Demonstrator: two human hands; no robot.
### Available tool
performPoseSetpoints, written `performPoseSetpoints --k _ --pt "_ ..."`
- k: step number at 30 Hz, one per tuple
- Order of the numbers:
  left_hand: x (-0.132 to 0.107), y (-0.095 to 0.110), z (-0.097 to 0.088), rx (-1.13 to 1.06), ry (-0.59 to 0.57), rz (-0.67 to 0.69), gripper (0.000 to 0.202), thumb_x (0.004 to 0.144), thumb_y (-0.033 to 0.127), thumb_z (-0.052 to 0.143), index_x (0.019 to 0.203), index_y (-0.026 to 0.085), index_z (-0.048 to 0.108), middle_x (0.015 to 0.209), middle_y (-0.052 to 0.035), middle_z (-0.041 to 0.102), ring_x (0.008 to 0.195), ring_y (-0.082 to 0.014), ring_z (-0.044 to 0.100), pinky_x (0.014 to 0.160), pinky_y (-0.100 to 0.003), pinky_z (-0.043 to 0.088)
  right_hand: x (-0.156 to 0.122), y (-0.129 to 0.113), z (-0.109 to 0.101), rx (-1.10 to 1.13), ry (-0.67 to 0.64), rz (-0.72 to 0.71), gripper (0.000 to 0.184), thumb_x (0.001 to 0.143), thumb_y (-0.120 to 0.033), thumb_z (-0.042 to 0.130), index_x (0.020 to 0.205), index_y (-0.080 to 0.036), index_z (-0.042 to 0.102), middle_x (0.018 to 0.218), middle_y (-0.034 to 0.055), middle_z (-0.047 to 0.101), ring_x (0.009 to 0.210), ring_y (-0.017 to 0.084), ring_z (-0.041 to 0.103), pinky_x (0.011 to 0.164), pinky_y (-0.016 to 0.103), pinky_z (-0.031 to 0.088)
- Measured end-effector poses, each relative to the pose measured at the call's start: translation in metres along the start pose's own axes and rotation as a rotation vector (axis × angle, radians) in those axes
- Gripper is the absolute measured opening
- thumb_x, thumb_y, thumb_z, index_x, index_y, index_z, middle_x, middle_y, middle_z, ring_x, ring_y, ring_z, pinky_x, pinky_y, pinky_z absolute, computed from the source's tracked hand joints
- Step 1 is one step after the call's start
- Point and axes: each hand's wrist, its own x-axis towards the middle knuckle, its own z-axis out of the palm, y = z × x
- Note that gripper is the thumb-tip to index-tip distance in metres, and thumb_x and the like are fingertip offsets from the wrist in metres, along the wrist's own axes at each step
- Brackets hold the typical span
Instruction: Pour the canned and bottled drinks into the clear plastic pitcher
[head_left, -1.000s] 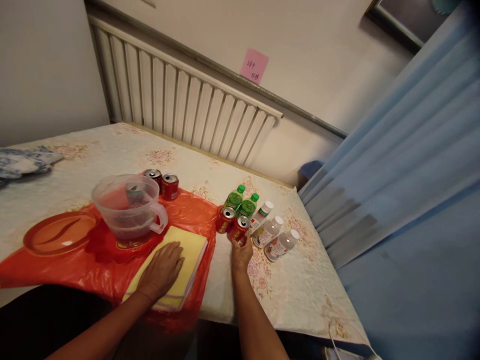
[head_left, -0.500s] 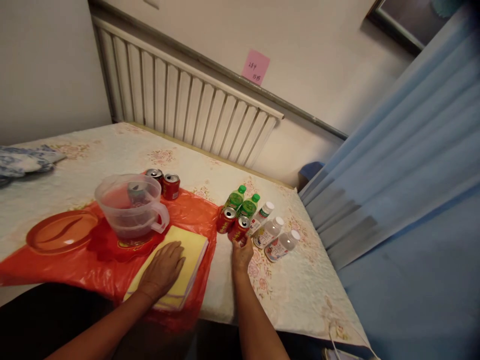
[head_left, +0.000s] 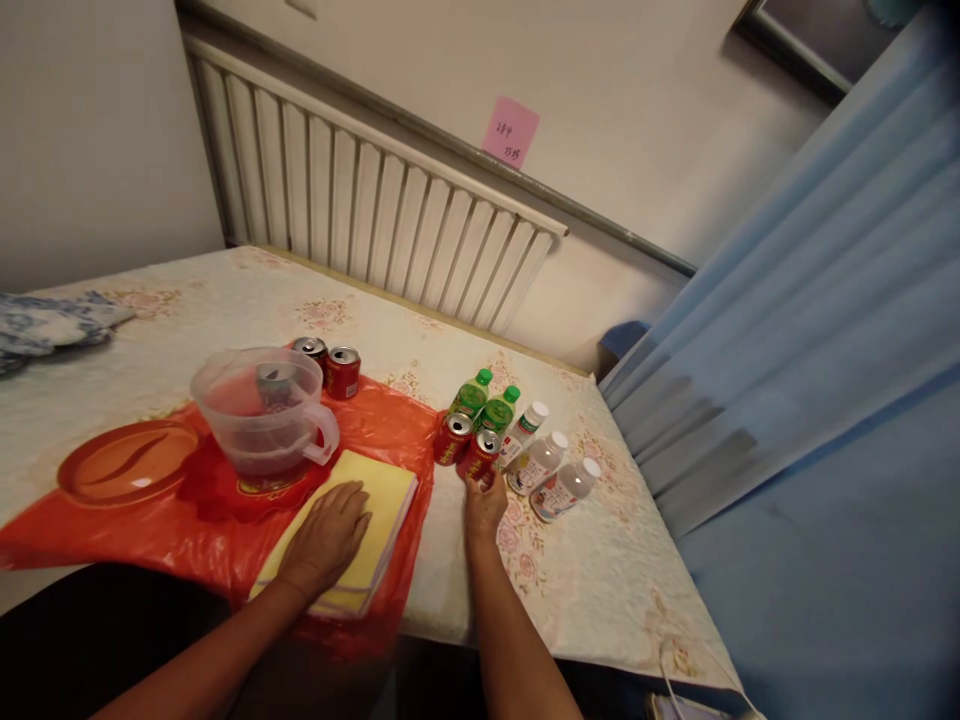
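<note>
My left hand (head_left: 328,535) lies flat on a folded yellow cloth (head_left: 386,490) with white layers at its edge. My right hand (head_left: 486,510) has its fingertips closed round the lower part of a red drink can (head_left: 478,458) standing upright, its top opened. Touching or nearly touching it on the left is another red can (head_left: 452,442). Just behind stand two small green-capped bottles (head_left: 499,410). To the right are white-capped bottles: a slim one (head_left: 525,432) and two clear ones with labels (head_left: 538,465).
A clear plastic jug (head_left: 244,430) stands on a red plastic sheet (head_left: 382,415) left of the cloth. Two cans (head_left: 343,375) stand behind it, and an orange oval plate (head_left: 97,465) lies to its left. A radiator (head_left: 367,190) runs behind the table; a blue curtain (head_left: 810,330) hangs at right.
</note>
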Motion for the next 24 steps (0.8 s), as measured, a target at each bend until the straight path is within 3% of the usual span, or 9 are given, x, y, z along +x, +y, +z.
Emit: performPoseSetpoints --k 13,24 --pt "0.0004 0.0004 -0.0009 0.019 -0.025 0.005 0.033 0.098 0.031 0.044 0.116 0.013 0.066 0.128 -0.0181 0.066 0.123 -0.0322 0.058 0.107 -0.050 0.046 0.0017 0.0048 0.0013 -0.011 -0.019 0.001 0.046 0.072 -0.038 0.068 0.111 -0.014 0.066 0.102 0.0129 0.073 0.089 0.026 0.068 0.082 0.034 0.052" --pt "-0.0006 0.0012 0.0009 -0.017 0.020 0.000 0.032 0.098 0.031 0.045 0.114 0.014 0.067 0.127 -0.0178 0.067 0.122 -0.0317 0.060 0.108 -0.050 0.047 -0.0006 0.0008 -0.0003 -0.034 0.008 -0.021 0.048 0.071 -0.040 0.065 0.111 -0.013 0.066 0.103 0.0144 0.073 0.091 0.028 0.068 0.082 0.036 0.051"
